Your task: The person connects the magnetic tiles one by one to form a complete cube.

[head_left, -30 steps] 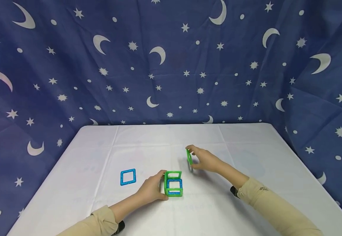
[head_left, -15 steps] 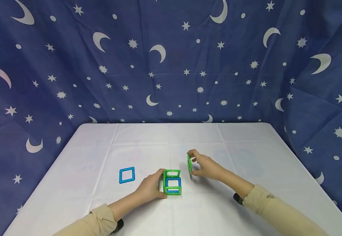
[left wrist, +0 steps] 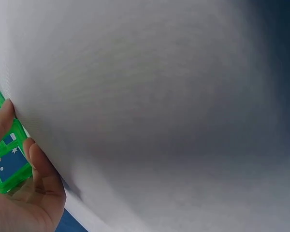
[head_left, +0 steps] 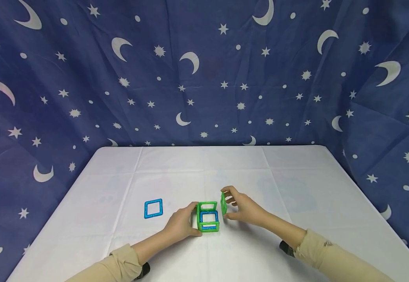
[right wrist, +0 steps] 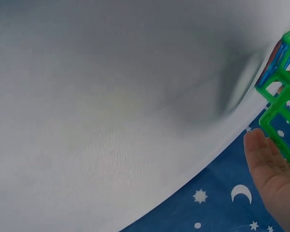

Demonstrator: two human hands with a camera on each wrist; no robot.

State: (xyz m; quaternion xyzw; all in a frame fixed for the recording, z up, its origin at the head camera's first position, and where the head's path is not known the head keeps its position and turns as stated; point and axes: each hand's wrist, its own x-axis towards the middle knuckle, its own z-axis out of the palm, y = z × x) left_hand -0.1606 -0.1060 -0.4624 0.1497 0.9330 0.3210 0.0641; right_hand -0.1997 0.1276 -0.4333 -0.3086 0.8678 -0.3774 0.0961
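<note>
A small open box of square magnetic tile frames (head_left: 209,230) stands mid-table in the head view, with green sides and a blue square (head_left: 209,212) at its base. My left hand (head_left: 179,225) grips the box from its left side, thumb at the near corner and fingers at the far one. My right hand (head_left: 248,209) holds a single green square tile (head_left: 223,205) upright by its edges, just right of the box, with a narrow gap between. In the right wrist view this green tile (right wrist: 275,137) appears close to the box. The left wrist view shows the box's green frame (left wrist: 19,176) between thumb and fingers.
A loose blue square tile (head_left: 153,215) lies flat on the white tablecloth (head_left: 176,176), left of the box. Behind the table hangs a dark blue curtain (head_left: 211,117) with moons and stars.
My right hand has carried the green tile nearer to the viewer and slightly left, closer to the box. The left hand has kept its grip on the box in place.
</note>
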